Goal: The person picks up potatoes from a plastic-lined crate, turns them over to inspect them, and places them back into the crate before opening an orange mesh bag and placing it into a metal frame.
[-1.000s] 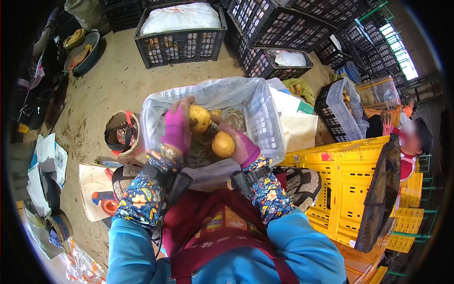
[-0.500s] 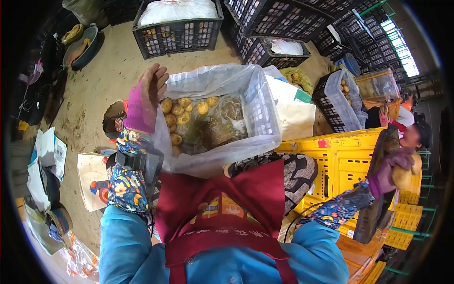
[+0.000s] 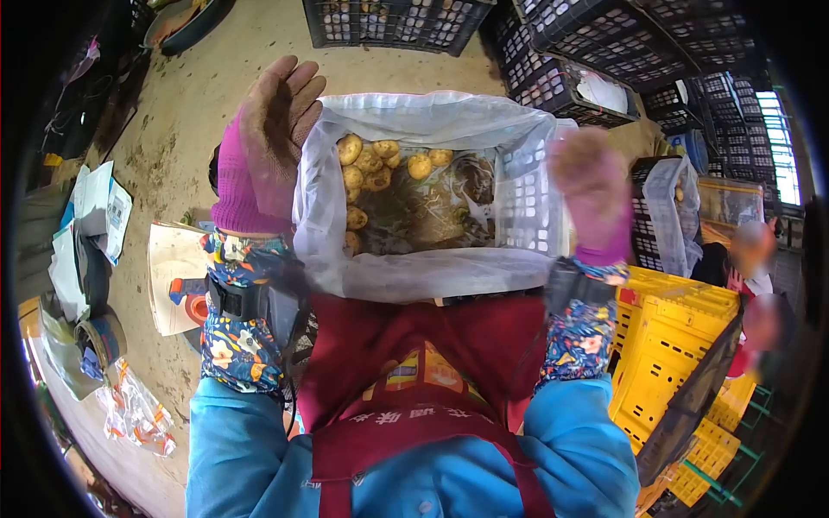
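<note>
A crate point(image 3: 525, 192) lined with a translucent plastic bag point(image 3: 423, 274) sits in front of my lap. Several potatoes point(image 3: 369, 161) lie along its left and far side. My left hand point(image 3: 278, 121), in a purple glove with a brown palm, is at the crate's left edge with its fingers stretched out and nothing in them. My right hand point(image 3: 591, 177), gloved alike, is over the crate's right edge. Motion smears its fingers, so I cannot make out whether it holds anything.
Black crates point(image 3: 393, 24) stand at the back, more stacked at the right. Yellow crates point(image 3: 682, 337) stand to my right, and people point(image 3: 756, 259) are at the far right. Cardboard point(image 3: 177, 276) and papers point(image 3: 91, 216) lie to my left.
My right hand, which held potatoes by the yellow crates at the right, has swung left to the lined crate. My left hand stays at the crate's left edge. The view has shifted.
</note>
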The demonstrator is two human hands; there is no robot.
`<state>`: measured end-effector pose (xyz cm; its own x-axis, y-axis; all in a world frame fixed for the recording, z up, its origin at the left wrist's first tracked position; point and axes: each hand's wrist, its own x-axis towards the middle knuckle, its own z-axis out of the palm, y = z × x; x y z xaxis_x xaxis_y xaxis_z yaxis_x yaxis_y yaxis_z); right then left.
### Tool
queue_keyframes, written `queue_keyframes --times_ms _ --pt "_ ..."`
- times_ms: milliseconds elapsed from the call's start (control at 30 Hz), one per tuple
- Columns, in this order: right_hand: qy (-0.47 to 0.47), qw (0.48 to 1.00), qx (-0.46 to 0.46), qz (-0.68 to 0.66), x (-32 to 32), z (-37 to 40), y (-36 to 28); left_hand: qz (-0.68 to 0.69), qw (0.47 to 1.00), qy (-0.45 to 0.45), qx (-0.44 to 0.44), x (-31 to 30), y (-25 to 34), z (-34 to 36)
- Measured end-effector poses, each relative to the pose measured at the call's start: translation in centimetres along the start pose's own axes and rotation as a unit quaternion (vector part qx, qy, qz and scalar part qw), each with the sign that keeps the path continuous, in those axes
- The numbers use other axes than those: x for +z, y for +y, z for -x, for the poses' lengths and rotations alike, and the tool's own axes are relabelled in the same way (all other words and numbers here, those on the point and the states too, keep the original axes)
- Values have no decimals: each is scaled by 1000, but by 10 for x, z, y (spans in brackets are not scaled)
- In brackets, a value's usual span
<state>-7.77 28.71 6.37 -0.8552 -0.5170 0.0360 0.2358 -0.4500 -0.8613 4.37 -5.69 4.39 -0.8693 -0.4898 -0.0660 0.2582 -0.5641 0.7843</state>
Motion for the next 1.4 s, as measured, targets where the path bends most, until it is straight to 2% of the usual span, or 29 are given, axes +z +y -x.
queue_keyframes --times_ms 33,67,100,133,200,300,400,467,533,600,700,800,833,900,967,1000,1033,1067,1133,1167,1233,1267,1300,1333,1367,1400 --pt "-85 955 128 254 14 -25 46 -2 1000 -1 6 1 1 -1" --pt "-204 872 140 422 33 -37 98 -4 1000 -2 11 1 1 -1" --pt "-281 847 246 378 28 -39 170 -6 1000 -4 15 2 1 1" --pt "-404 710 131 561 24 -40 239 -15 1000 6 9 3 1 1" --pt "-464 501 134 718 37 -27 317 -33 999 22 0 8 2 -2" --pt "-431 501 83 746 25 -6 402 -47 997 61 -23 16 4 -4" --pt "-194 648 104 729 4 29 471 -33 998 50 -26 21 8 3" --pt "-126 650 267 701 7 25 480 -49 997 40 -34 23 8 3" --pt "-102 629 265 724 2 29 485 -45 998 37 -39 23 7 3" --pt "-117 583 96 798 -9 36 487 -17 998 32 -42 26 6 4" --pt "-437 532 129 714 -8 3 431 -66 996 39 -42 28 1 1" --pt "-277 701 247 609 -27 7 391 -33 996 57 -57 30 -1 4" --pt "-284 714 351 536 -28 -11 360 -63 995 46 -58 31 -1 4" --pt "-157 817 411 373 -38 -21 310 -118 991 19 -65 35 -1 7" --pt "-63 898 380 212 -25 -31 244 -154 982 -12 -112 38 -5 7" --pt "-41 933 328 140 -5 -32 201 -174 975 -29 -132 44 -10 7" --pt "-30 947 292 130 9 -33 165 -232 963 -70 -116 52 -19 10" --pt "-52 951 195 234 8 -31 151 -290 946 -110 -98 57 -30 15" --pt "-93 900 -5 426 6 -29 127 -420 883 -183 100 55 -76 25" --pt "-48 873 -62 482 17 -22 116 -385 903 -185 56 62 -82 30" --pt "-39 820 -113 559 33 -7 88 -315 930 -184 -37 76 -91 38" --pt "-33 792 -136 595 37 1 79 -312 927 -206 -25 66 -101 34" --pt "-34 804 -160 571 36 8 74 -309 923 -229 -15 45 -112 24" --pt "-5 894 -61 443 36 14 67 -328 915 -234 6 41 -111 22" --pt "25 953 40 299 36 21 58 -347 907 -237 28 36 -110 20" --pt "54 979 137 144 34 27 51 -366 898 -240 49 32 -109 18"
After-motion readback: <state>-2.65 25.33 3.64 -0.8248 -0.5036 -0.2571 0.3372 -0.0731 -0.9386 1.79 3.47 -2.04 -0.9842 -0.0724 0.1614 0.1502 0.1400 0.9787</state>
